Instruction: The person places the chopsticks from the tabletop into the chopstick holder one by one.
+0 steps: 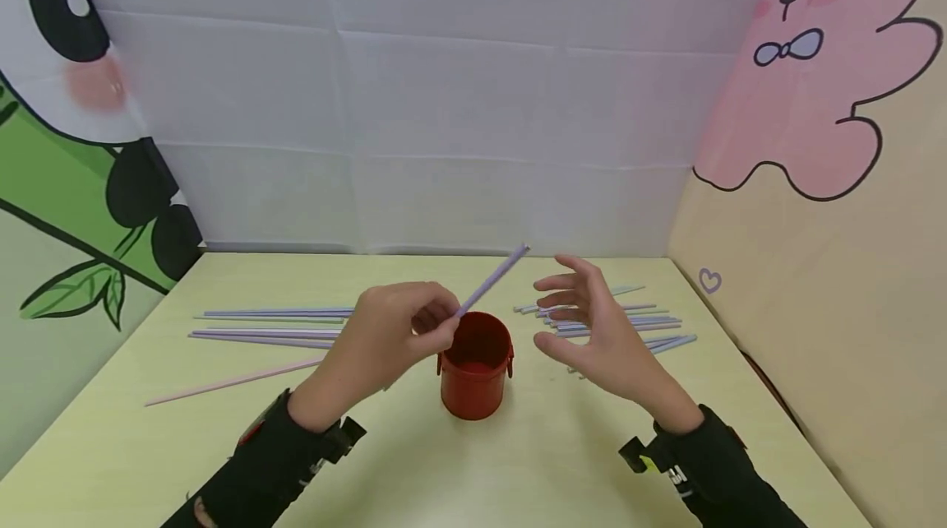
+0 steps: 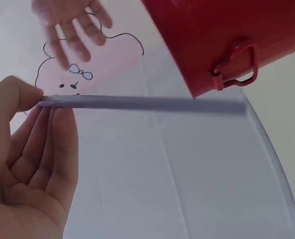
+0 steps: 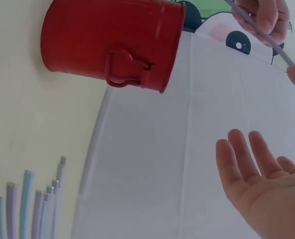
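Observation:
My left hand (image 1: 399,322) pinches one end of a thin purple straw-like stick (image 1: 494,280) between thumb and fingers. The stick slants up to the right, above and behind the rim of a small red bucket (image 1: 476,386). In the left wrist view the purple stick (image 2: 147,103) crosses in front of the bucket (image 2: 227,45). My right hand (image 1: 595,335) hovers right of the bucket, fingers spread and holding nothing. The right wrist view shows the right hand (image 3: 266,189) apart from both the stick and the bucket (image 3: 112,40).
Purple and pink sticks (image 1: 266,335) lie on the pale table (image 1: 414,470) at the left. Several purple and blue-green sticks (image 1: 666,321) lie at the right, partly behind my right hand. A white sheet (image 1: 444,100) hangs at the back, with a cartoon wall (image 1: 814,281) at the right.

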`<state>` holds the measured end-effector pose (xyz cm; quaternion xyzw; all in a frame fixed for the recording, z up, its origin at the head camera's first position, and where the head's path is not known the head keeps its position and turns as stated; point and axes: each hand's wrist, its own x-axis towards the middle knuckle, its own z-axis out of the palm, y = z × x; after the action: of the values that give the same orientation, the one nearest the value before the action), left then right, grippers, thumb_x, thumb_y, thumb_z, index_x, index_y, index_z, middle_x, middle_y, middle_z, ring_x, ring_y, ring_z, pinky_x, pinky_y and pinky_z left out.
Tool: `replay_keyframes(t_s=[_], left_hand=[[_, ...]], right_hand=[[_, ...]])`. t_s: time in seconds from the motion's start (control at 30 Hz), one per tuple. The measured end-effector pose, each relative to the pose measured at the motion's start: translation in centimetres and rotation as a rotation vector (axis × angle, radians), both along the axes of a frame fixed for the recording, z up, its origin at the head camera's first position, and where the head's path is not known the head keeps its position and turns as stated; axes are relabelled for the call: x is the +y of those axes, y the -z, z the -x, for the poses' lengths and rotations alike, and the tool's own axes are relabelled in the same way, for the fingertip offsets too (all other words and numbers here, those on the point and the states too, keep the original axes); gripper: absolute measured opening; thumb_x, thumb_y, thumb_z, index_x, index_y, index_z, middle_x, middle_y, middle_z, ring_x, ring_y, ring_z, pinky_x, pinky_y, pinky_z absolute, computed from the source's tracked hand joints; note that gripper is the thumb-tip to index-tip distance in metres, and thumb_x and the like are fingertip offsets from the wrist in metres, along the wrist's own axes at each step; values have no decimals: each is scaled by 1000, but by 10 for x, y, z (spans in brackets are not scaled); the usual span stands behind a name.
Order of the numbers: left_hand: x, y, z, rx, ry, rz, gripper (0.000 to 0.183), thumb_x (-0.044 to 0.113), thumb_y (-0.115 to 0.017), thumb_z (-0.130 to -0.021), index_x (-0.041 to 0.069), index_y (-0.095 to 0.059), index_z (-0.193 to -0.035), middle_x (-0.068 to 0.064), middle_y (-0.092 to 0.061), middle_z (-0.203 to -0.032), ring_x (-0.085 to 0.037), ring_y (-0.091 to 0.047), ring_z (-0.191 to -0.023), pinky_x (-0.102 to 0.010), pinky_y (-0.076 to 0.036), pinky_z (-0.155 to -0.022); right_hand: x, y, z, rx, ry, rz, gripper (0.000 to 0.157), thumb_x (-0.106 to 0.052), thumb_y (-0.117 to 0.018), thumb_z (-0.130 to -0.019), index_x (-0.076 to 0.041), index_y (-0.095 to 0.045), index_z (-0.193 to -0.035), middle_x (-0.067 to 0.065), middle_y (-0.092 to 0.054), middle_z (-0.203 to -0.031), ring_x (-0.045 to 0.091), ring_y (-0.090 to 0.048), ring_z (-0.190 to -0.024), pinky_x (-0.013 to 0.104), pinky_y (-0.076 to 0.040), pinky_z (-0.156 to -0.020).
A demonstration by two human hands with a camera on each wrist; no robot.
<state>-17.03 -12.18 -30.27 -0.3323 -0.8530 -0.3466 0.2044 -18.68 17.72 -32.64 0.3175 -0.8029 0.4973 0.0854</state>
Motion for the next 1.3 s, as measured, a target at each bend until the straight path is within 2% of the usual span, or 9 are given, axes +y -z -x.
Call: replay_keyframes(t_s=[0.13,0.3,0.4,0.53,0.7,0.9,1.07,1.17,1.3], left_hand=[[0,-12,11,10,-37,-134,8,5,-77,-93,11,-76,-99,8,-75,-85,-1,-69,-72,-23,-61,-70],[4,-24,25,27,-75,-306,10,7,-76,-96,9,-74,-106,2,-77,-89,-8,-71,-75,-22,-61,-73],[8,-28,33,10,-51,-382,14,6,-75,-97,7,-71,-110,-2,-77,-93,-12,-73,-77,-23,-62,-76],[14,-27,43,-26,-12,-433,16,4,-73,-98,5,-69,-113,-4,-76,-94,-14,-74,-77,-26,-63,-76],[20,-14,53,-67,-34,-421,15,5,-73,-98,6,-69,-112,-5,-75,-93,-15,-74,-77,-27,-63,-76],[25,17,60,-130,-92,-349,14,8,-74,-97,10,-69,-110,-3,-76,-93,-12,-73,-79,-28,-63,-77],[27,37,60,-180,-111,-325,13,9,-73,-98,11,-69,-110,-2,-76,-94,-12,-73,-80,-29,-63,-78],[29,45,60,-205,-104,-322,13,9,-73,-97,11,-69,-109,-2,-76,-94,-13,-73,-82,-29,-64,-78],[29,53,58,-229,-105,-318,14,10,-74,-97,12,-69,-110,-1,-76,-95,-13,-73,-82,-29,-64,-78]], right_hand=[[-2,19,9,-117,-39,119,85,-5,-80,-93,-17,-31,-162,7,-53,-152,29,-56,-138,35,-49,-114],[-16,46,16,-213,-70,110,90,-13,-84,-93,-15,-27,-163,10,-47,-159,36,-48,-146,50,-43,-119],[-25,60,18,-272,-80,112,97,-19,-86,-91,-16,-23,-165,11,-44,-162,37,-45,-149,57,-40,-120],[-35,76,22,-369,-109,132,105,-25,-89,-88,-19,-19,-166,10,-39,-165,36,-43,-150,59,-37,-122],[-47,92,24,-449,-133,132,110,-27,-92,-84,-22,-19,-166,4,-41,-161,30,-47,-145,57,-41,-119],[-57,101,26,-419,-135,111,112,-23,-94,-82,-16,-19,-164,1,-49,-154,26,-50,-140,52,-48,-113],[-61,101,28,-402,-148,101,98,-21,-93,-84,-16,-30,-160,0,-52,-150,27,-52,-138,48,-53,-108],[-61,99,29,-400,-150,75,90,-21,-91,-85,-19,-36,-156,-1,-54,-148,27,-53,-136,44,-55,-104],[-62,98,30,-381,-146,37,87,-21,-90,-87,-19,-36,-155,-1,-55,-147,27,-54,-135,40,-56,-102]])
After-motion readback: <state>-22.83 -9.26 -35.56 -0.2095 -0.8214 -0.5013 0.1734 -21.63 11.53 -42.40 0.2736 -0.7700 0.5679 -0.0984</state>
